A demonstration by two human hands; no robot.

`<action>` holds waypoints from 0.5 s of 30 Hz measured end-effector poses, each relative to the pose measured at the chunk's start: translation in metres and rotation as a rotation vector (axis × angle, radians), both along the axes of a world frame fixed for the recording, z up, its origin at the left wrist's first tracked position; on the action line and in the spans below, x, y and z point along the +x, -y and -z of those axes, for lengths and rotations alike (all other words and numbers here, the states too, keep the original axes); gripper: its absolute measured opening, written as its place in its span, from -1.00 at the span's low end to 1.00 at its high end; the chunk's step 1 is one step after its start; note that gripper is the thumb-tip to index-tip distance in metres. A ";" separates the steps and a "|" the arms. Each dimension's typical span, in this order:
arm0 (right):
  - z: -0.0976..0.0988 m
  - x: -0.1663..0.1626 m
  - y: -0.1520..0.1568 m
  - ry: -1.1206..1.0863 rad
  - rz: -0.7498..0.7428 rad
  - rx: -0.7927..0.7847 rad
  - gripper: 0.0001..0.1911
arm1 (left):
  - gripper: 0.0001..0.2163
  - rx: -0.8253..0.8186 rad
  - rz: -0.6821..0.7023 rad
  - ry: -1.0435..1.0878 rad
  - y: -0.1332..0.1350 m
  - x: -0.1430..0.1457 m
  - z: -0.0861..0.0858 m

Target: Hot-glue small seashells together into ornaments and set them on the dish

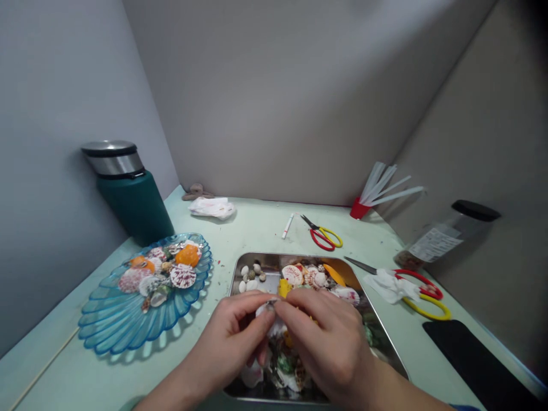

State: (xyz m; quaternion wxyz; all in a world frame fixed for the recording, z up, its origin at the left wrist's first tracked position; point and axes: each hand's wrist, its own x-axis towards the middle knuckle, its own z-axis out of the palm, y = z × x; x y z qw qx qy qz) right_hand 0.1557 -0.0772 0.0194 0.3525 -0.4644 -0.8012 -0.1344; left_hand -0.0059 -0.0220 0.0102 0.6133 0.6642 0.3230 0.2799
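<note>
My left hand [237,331] is closed in a pinch on a small whitish shell [262,309], part of which the fingers cover. The fingertips of my right hand [327,337] meet it from the other side, closed on the same piece. Both hands are above a metal tray [383,348] of seashells. Small round shells [250,275] lie in its back left corner, and scallop shells [293,275] lie near its back edge with an orange piece [334,274]. More shells [285,362] show between my wrists; the hands hide the tray's middle.
On the left, a blue shell-shaped dish [115,322] holds shells beside a green bottle [135,208]. Small scissors [323,234] lie behind the tray. Larger scissors [428,305], a tissue [389,285], a black phone-like slab [475,362] and a tilted jar [445,240] are on the right.
</note>
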 end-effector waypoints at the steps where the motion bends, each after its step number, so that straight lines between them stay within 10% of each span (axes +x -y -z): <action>1: 0.000 0.000 0.000 -0.009 -0.001 0.004 -0.80 | -0.75 0.007 0.001 -0.002 0.000 0.000 0.000; 15: 0.005 0.001 0.002 -0.374 0.002 -0.231 -0.90 | -0.67 -0.200 -0.052 0.125 0.000 0.001 0.003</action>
